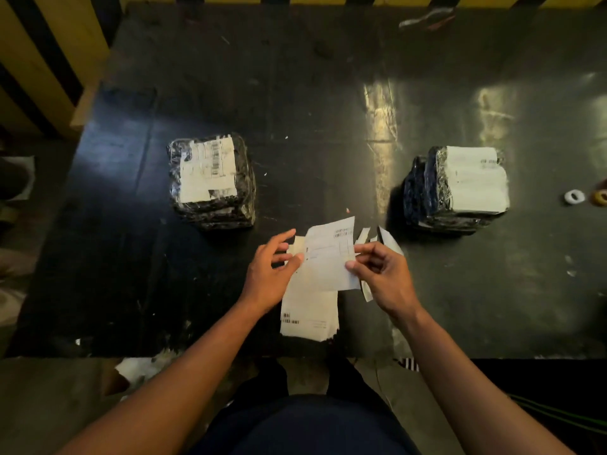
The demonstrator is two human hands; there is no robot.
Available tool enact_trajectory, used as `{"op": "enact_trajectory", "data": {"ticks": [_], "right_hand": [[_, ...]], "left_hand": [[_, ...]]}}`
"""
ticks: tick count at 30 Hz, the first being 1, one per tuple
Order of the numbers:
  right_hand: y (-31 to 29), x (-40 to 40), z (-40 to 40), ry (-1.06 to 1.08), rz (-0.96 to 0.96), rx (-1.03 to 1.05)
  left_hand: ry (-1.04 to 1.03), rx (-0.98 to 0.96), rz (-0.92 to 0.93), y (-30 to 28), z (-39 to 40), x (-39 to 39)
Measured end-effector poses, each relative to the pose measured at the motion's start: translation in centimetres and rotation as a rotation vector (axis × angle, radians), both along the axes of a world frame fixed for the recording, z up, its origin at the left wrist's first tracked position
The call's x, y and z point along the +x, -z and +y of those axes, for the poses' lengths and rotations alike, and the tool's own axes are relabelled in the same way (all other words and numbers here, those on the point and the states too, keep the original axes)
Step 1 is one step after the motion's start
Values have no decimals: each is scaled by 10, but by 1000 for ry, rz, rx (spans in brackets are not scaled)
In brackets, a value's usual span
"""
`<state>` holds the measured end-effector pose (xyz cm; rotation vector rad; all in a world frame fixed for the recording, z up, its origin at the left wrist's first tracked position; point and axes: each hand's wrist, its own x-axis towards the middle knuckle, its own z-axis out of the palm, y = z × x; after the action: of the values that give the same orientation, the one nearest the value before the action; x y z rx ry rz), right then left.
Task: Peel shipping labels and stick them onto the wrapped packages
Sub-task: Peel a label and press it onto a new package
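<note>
- Two stacks of black plastic-wrapped packages stand on the dark scuffed table (230, 77): the left stack (213, 182) and the right stack (460, 188), each with a white label on top.
- One white paper shipping label (330, 257) is held above a pile of label sheets (310, 310) near the table's front edge.
- The left hand (271, 270) pinches the label's left edge; the right hand (382, 274) pinches its right edge.
- Two small tape rolls, white (574, 196) and yellowish (600, 198), lie far right.

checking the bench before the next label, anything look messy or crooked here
The label on the left package sits askew and looks wrinkled, with torn-looking edges. Loose paper strips lie scattered on the table beyond the right hand.
</note>
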<state>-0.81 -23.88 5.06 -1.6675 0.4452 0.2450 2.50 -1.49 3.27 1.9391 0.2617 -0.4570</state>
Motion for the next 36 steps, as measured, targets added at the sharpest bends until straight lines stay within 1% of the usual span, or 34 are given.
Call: {"op": "enact_trajectory", "data": {"ticks": [3, 5, 9, 12, 14, 18, 23, 28, 31, 36], "right_hand": [[-16, -4, 1, -43, -50, 57], [-23, -6, 1, -81, -74, 64], [-37, -2, 2, -110, -125, 71], [-56, 11, 3, -77, -207, 75], [-74, 24, 4, -44, -253, 92], [-105, 43, 7, -8, -322, 124], [-125, 41, 11, -53, -387, 146], [-130, 36, 10, -32, -495, 59], [-132, 37, 7, -12, -561, 11], [-135, 40, 3, -25, -597, -14]], "left_hand": [[-31, -315, 136, -27, -5, 11], [-31, -402, 137, -39, -7, 14], [-43, -385, -46, -65, -8, 17], [15, -330, -189, -79, -4, 16], [42, -303, -247, -88, -1, 14], [75, -334, -300, -107, 0, 9], [58, -403, -372, -136, -5, 7], [57, -380, -443, -144, -6, 10], [62, -361, -453, -146, -6, 9], [82, -335, -453, -147, -5, 8]]}}
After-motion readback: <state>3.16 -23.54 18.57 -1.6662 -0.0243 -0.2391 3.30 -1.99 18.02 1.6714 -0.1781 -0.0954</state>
